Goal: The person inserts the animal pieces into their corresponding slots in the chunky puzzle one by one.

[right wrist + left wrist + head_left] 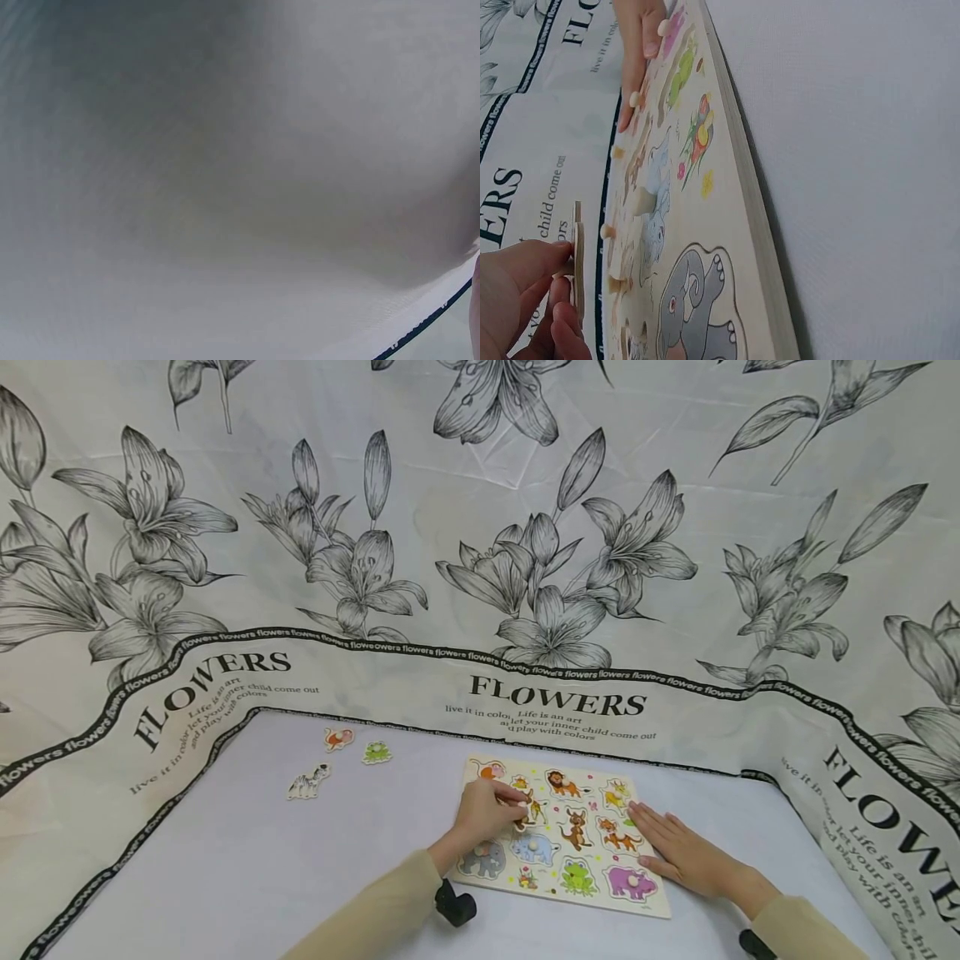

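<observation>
My left hand point(487, 810) is over the left part of a wooden peg puzzle board point(555, 887). Thumb and fingertips pinch the small knob of a thin giraffe puzzle piece point(536, 811). Seen edge-on in the left wrist view, the piece point(578, 270) stands tilted up, apart from the board's face. My right hand point(690, 856) lies flat with straight fingers on the board's right edge, beside the tiger point(619, 835) and the purple hippo point(632, 883). Only a sliver of that hand point(475, 315) shows in the right wrist view.
Loose monkey point(339, 739), frog point(377, 752) and zebra point(307, 782) pieces lie on the white tablecloth point(247, 860) at the far left. Behind the board, a flower-printed cloth point(558, 693) rises as a backdrop. The board's elephant picture point(697, 307) shows no knob.
</observation>
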Demonstrator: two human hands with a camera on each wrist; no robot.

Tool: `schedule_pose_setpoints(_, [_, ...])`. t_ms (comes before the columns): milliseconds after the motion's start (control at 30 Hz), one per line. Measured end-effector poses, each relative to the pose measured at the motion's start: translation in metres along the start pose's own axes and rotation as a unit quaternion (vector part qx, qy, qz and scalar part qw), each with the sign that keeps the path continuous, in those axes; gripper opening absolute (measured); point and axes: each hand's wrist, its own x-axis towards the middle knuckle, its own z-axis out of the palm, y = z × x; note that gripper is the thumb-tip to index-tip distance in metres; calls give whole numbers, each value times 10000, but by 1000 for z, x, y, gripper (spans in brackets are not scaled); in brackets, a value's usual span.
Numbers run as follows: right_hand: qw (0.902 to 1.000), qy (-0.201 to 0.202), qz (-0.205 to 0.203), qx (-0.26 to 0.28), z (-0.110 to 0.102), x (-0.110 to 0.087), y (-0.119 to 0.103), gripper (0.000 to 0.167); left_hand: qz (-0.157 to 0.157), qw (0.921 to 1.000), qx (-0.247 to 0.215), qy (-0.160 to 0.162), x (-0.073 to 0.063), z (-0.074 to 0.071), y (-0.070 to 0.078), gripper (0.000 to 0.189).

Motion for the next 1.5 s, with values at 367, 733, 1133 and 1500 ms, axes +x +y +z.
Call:
schedule_pose_setpoints(367, [9999,-89,4,70,-3,0,-2,68,-99,9999,-9,-94,3,17,6,9])
schedule_pose_setpoints(733, [9999,-71,-118,-55,-2,0,0,68,-3,9996,191,-231,9,32,11,8])
schedule_pose_setpoints(1133, [9998,-176,0,18,-1,-1,1,70,108,9992,166,-348,15,50,12,9])
schedule_pose_setpoints(1500, [9996,-224,32,143,-2,0,1,70,-86,9994,85,-331,14,66,16,8])
